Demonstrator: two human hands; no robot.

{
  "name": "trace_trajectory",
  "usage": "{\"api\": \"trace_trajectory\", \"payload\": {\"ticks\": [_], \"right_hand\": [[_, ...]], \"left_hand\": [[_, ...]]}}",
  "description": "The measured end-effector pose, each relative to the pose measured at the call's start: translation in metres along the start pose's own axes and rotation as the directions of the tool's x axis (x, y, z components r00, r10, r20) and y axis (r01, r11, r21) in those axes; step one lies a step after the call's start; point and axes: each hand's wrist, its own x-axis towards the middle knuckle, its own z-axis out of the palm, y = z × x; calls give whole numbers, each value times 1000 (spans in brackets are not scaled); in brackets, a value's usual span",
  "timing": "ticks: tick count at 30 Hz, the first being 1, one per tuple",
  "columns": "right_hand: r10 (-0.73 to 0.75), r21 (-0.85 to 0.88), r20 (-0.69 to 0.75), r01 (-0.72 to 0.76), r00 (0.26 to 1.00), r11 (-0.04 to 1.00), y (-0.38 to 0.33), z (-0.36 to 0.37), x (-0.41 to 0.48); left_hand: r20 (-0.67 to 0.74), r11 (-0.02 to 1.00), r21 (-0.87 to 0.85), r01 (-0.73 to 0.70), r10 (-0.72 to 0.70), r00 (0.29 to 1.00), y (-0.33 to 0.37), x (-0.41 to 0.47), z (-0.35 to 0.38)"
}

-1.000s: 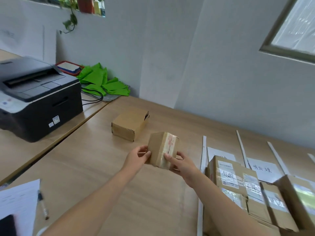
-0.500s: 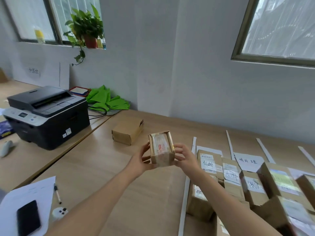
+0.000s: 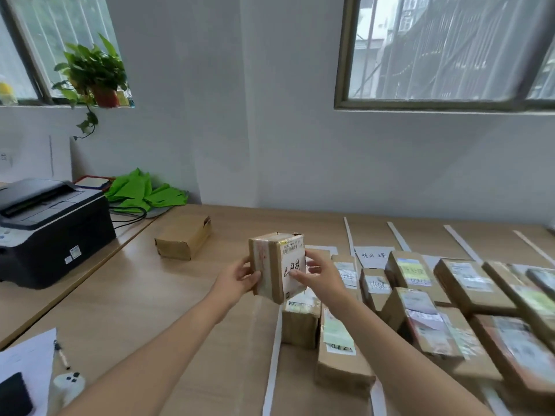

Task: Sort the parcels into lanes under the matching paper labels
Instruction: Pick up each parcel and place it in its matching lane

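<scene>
A black desktop printer (image 3: 51,229) sits far left, with a plain brown cardboard box (image 3: 183,239) lying alone on the wooden table (image 3: 150,295). The left hand (image 3: 238,280) and right hand (image 3: 318,276) grip a small taped cardboard parcel (image 3: 277,267) between them — raised above the table, its handwritten white label facing up. Labelled parcels (image 3: 420,313) fill the lanes at right — white paper strips (image 3: 348,235) dividing them.

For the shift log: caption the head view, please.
Left hand and right hand hold a taped parcel over the table, handwritten label facing the camera, beside the sorted parcels.
</scene>
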Motion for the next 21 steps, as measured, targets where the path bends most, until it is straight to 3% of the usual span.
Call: {"api": "trace_trajectory", "payload": {"ticks": [8,13,21], "right_hand": [[146,117,-262,-119,954,986,32,-51,-61],[184,115,-430,-148,884,982,49,-114,-130],[164,149,-650,-87,742,985,61,-255,-234]], "left_hand": [[-50,986,-164,6,-14,999,-26,-20,89],[125,982,-185,47,-24,992,-30,-40,171],[406,985,-166,46,26,913,23,-79,342]]}}
